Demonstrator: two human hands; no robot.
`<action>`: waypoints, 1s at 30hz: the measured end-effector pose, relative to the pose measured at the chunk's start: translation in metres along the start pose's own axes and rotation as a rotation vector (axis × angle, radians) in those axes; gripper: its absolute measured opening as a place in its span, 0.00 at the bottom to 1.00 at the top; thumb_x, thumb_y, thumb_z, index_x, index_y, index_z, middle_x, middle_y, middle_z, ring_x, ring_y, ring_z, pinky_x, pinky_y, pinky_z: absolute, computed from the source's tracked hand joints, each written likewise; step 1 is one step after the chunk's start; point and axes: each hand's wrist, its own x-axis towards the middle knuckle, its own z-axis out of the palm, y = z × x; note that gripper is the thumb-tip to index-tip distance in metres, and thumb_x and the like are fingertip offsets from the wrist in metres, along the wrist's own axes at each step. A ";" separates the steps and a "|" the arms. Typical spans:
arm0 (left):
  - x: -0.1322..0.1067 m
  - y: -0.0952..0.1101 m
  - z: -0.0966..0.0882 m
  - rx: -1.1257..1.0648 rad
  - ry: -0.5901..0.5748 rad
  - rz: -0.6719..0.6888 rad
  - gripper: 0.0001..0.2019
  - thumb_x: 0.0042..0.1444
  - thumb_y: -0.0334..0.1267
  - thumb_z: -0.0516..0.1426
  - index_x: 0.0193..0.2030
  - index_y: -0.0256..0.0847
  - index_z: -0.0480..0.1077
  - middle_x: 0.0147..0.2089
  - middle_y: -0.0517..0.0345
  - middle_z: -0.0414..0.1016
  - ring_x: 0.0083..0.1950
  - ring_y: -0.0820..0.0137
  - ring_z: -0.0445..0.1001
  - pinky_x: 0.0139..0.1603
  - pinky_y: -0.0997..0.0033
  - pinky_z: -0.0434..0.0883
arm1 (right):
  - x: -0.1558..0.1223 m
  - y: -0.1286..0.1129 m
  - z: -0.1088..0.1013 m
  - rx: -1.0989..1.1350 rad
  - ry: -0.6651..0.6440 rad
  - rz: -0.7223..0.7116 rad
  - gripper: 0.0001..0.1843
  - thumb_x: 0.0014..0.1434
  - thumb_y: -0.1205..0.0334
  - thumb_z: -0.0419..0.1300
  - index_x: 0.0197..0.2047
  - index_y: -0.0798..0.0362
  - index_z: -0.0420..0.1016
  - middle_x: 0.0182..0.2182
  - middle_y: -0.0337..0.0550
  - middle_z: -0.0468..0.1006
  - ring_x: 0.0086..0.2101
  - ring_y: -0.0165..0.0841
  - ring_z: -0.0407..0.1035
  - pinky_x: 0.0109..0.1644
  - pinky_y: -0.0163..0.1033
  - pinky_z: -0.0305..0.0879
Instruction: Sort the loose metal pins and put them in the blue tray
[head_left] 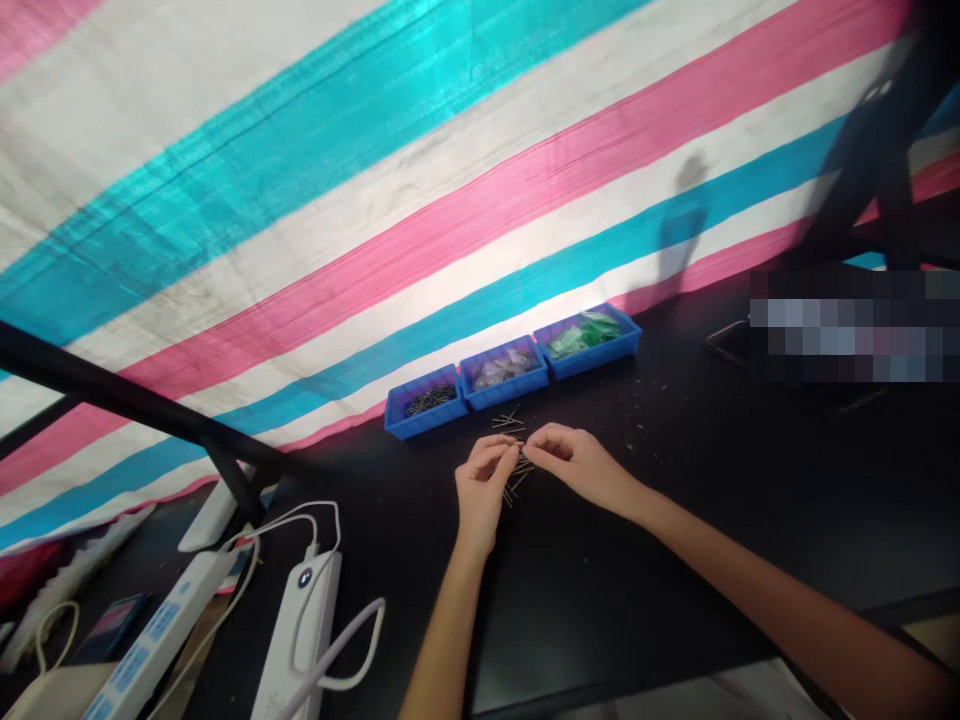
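My left hand (486, 476) is closed in a pinch, thumb against fingertips, above the black table. Facing it, my right hand (576, 461) pinches too, and the fingertips of both nearly meet. Whatever lies between them is too small to make out. Under and around the fingers lies a loose pile of thin, dark, nail-like metal pieces (511, 492), partly hidden by the hands. Just beyond stands a blue bin (427, 424) with more such thin pieces. Beside it are a blue bin (508, 393) of clear plastic packets and a blue bin (600, 357) of green and clear packets.
At the left, a white power bank (296, 640) with a looped cable lies on the black table (630, 620). A white power strip (161, 635) and a phone (112, 625) are further left. A dark metal frame bar (135, 400) crosses there. Striped sheeting (450, 240) hangs behind.
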 end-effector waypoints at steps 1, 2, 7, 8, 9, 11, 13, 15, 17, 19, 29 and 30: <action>0.000 0.000 0.000 -0.012 0.018 -0.011 0.06 0.47 0.38 0.61 0.28 0.38 0.75 0.39 0.53 0.71 0.44 0.66 0.70 0.45 0.67 0.68 | 0.000 0.001 0.000 -0.001 -0.005 -0.002 0.13 0.55 0.53 0.55 0.31 0.55 0.73 0.29 0.39 0.72 0.29 0.28 0.64 0.31 0.33 0.60; 0.000 0.001 0.001 -0.023 0.034 -0.024 0.06 0.46 0.39 0.61 0.27 0.38 0.75 0.39 0.53 0.71 0.44 0.67 0.70 0.45 0.67 0.68 | 0.000 0.001 0.001 0.003 -0.012 -0.001 0.13 0.55 0.53 0.55 0.31 0.55 0.73 0.30 0.40 0.73 0.29 0.28 0.65 0.32 0.34 0.61; -0.001 0.002 0.002 -0.077 0.044 -0.090 0.07 0.46 0.40 0.61 0.29 0.38 0.76 0.41 0.53 0.71 0.46 0.66 0.70 0.47 0.67 0.67 | -0.001 0.002 0.005 0.073 -0.081 0.037 0.14 0.54 0.53 0.56 0.33 0.55 0.75 0.32 0.41 0.74 0.31 0.30 0.67 0.35 0.35 0.64; -0.001 0.001 0.002 -0.085 0.040 -0.100 0.07 0.46 0.40 0.61 0.29 0.38 0.76 0.41 0.53 0.71 0.46 0.66 0.70 0.48 0.67 0.67 | -0.001 0.002 0.006 0.091 -0.097 0.044 0.13 0.54 0.54 0.56 0.34 0.55 0.75 0.33 0.41 0.74 0.32 0.30 0.67 0.36 0.36 0.64; -0.001 0.001 0.002 -0.091 0.036 -0.107 0.07 0.47 0.40 0.61 0.30 0.38 0.76 0.42 0.53 0.70 0.46 0.66 0.70 0.48 0.66 0.66 | -0.001 0.002 0.006 0.108 -0.111 0.051 0.12 0.53 0.55 0.57 0.34 0.54 0.75 0.34 0.41 0.74 0.33 0.30 0.68 0.37 0.36 0.65; -0.002 -0.001 0.002 -0.099 0.026 -0.117 0.07 0.47 0.40 0.60 0.30 0.38 0.76 0.42 0.53 0.70 0.46 0.66 0.69 0.49 0.66 0.66 | -0.002 0.001 0.007 0.129 -0.128 0.057 0.11 0.52 0.57 0.59 0.35 0.54 0.76 0.35 0.42 0.74 0.33 0.30 0.68 0.37 0.36 0.65; -0.002 -0.002 0.001 -0.103 0.020 -0.122 0.06 0.47 0.39 0.60 0.29 0.39 0.76 0.43 0.54 0.69 0.46 0.67 0.69 0.48 0.67 0.66 | -0.002 -0.001 0.006 0.132 -0.137 0.057 0.10 0.51 0.59 0.60 0.36 0.53 0.76 0.35 0.42 0.74 0.33 0.30 0.68 0.36 0.35 0.65; -0.002 -0.002 0.001 -0.107 0.015 -0.122 0.06 0.47 0.39 0.60 0.29 0.40 0.76 0.43 0.55 0.69 0.45 0.68 0.69 0.47 0.68 0.66 | -0.002 -0.003 0.005 0.135 -0.146 0.054 0.10 0.50 0.60 0.60 0.36 0.53 0.76 0.36 0.41 0.74 0.32 0.29 0.68 0.35 0.34 0.65; -0.002 -0.002 0.001 -0.111 0.005 -0.113 0.06 0.47 0.39 0.60 0.30 0.39 0.76 0.43 0.54 0.68 0.46 0.68 0.69 0.47 0.68 0.66 | -0.002 -0.005 0.005 0.143 -0.148 0.054 0.10 0.51 0.60 0.60 0.37 0.52 0.76 0.36 0.41 0.74 0.33 0.29 0.68 0.35 0.35 0.65; -0.002 -0.002 0.001 -0.115 -0.006 -0.107 0.06 0.48 0.39 0.60 0.30 0.39 0.76 0.43 0.54 0.68 0.46 0.68 0.69 0.47 0.68 0.66 | -0.002 -0.006 0.004 0.149 -0.141 0.052 0.10 0.51 0.59 0.59 0.36 0.53 0.76 0.36 0.41 0.73 0.33 0.30 0.68 0.36 0.35 0.65; 0.001 0.003 -0.004 -0.053 0.043 -0.077 0.06 0.46 0.39 0.61 0.28 0.38 0.74 0.42 0.54 0.68 0.44 0.68 0.69 0.44 0.71 0.67 | 0.000 -0.001 0.001 0.061 0.058 -0.006 0.11 0.51 0.55 0.59 0.31 0.53 0.78 0.37 0.45 0.74 0.34 0.33 0.69 0.34 0.36 0.66; 0.001 0.003 -0.005 -0.040 0.037 -0.065 0.06 0.46 0.38 0.61 0.29 0.39 0.74 0.42 0.55 0.68 0.45 0.69 0.68 0.43 0.71 0.66 | 0.001 0.001 0.001 0.062 0.093 -0.005 0.11 0.51 0.55 0.59 0.31 0.53 0.78 0.37 0.46 0.74 0.35 0.34 0.70 0.34 0.36 0.67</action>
